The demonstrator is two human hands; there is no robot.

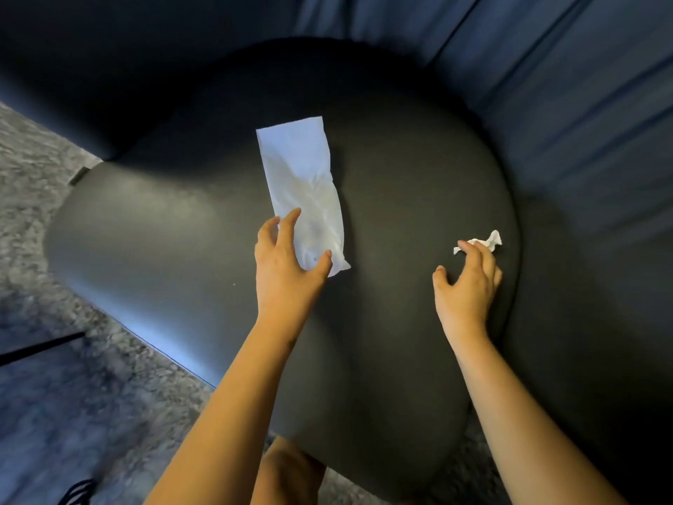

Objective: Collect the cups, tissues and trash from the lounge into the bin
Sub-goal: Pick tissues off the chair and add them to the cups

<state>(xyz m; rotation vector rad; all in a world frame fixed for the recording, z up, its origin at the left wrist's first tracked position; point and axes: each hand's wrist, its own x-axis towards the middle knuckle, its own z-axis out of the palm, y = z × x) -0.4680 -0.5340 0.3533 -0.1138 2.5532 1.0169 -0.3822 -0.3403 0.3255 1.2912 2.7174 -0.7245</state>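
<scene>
A long flat white tissue (302, 184) lies on the dark seat cushion (400, 176) of a lounge chair. My left hand (287, 264) hovers over the tissue's near end, fingers spread and slightly bent, thumb and fingertips at its edges. A small crumpled white tissue (490, 242) lies near the cushion's right side. My right hand (468, 282) reaches onto it, its fingers curved over the wad, which sticks out past the fingertips. Whether either hand has closed on its tissue is unclear.
The chair's dark backrest (109, 67) curves round the far side. Blue pleated fabric (582, 103) hangs at the right. Grey speckled carpet (54, 395) lies to the left and below. My knee (287, 472) shows at the bottom.
</scene>
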